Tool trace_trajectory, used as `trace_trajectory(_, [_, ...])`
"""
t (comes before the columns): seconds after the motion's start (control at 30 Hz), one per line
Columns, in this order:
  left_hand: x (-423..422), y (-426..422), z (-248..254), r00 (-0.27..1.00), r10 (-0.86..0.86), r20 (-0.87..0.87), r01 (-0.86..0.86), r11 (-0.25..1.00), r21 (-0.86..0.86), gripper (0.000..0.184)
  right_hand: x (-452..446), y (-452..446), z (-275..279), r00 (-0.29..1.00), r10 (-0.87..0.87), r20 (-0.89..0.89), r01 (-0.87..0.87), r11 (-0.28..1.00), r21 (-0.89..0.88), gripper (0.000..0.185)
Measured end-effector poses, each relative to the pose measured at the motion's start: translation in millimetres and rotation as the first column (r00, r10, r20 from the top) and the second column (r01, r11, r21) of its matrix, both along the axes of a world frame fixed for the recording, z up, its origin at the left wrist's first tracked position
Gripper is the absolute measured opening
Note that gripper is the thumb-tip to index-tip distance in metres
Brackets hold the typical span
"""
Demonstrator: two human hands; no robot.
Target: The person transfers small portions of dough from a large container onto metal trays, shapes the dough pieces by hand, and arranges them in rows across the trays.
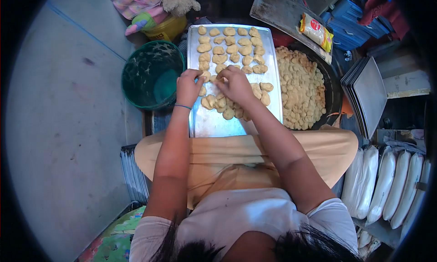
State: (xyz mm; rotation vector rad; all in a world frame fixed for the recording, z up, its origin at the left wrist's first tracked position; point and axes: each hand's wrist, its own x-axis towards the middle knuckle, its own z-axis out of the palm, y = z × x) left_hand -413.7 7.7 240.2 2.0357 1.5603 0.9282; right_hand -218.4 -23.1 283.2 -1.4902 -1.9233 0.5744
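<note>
A silver metal tray (200, 125) lies in front of my lap. Rows of pale yellow dough pieces (231, 49) cover its far part, and a loose heap of dough pieces (228, 113) sits nearer to me. My left hand (188, 87) is over the tray's left side, thumb and fingers closed around a dough piece (206, 75) at the end of a row. Beside it, my right hand (237, 85) reaches across the heap with curled fingers, pinching another dough piece that they partly hide.
A green bucket (132, 91) stands left of the tray. On the right, a wide dark pan (334, 93) holds many small baked-looking pieces. Behind it, a yellow packet (317, 32) rests on a dark tray (277, 12). Stacked trays (364, 93) and white plastic packs (382, 184) line the right.
</note>
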Motion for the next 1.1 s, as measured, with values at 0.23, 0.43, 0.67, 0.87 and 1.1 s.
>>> trace_trajectory(0.23, [10, -16, 19, 0.993, -0.062, -0.104, 0.081, 0.979, 0.185, 0.027, 27, -22, 8, 0.929, 0.099, -0.355, -0.235, 0.901, -0.365, 0.016])
trace_trajectory(0.43, [34, -24, 11, 0.956, -0.089, -0.28, 0.16, 0.957, 0.241, 0.028, 55, -5, -10, 0.986, -0.081, -0.145, 0.052, 0.98, -0.192, 0.023])
trace_trajectory(0.67, [54, -24, 12, 0.938, -0.126, -0.322, 0.216, 0.941, 0.259, 0.024, 105, -13, -10, 0.962, -0.073, 0.263, 0.156, 0.938, -0.309, 0.027])
trace_trajectory(0.87, [85, -23, 12, 0.893, -0.304, -0.332, 0.386, 0.896, 0.218, 0.02, 104, 11, -36, 0.953, -0.224, -0.202, 0.161, 0.945, -0.286, 0.027])
trace_trajectory(1.1, [91, -14, 9, 0.899, -0.2, -0.388, 0.314, 0.914, 0.256, 0.022, 142, -14, -2, 0.969, -0.066, 0.237, 0.176, 0.858, -0.483, 0.031])
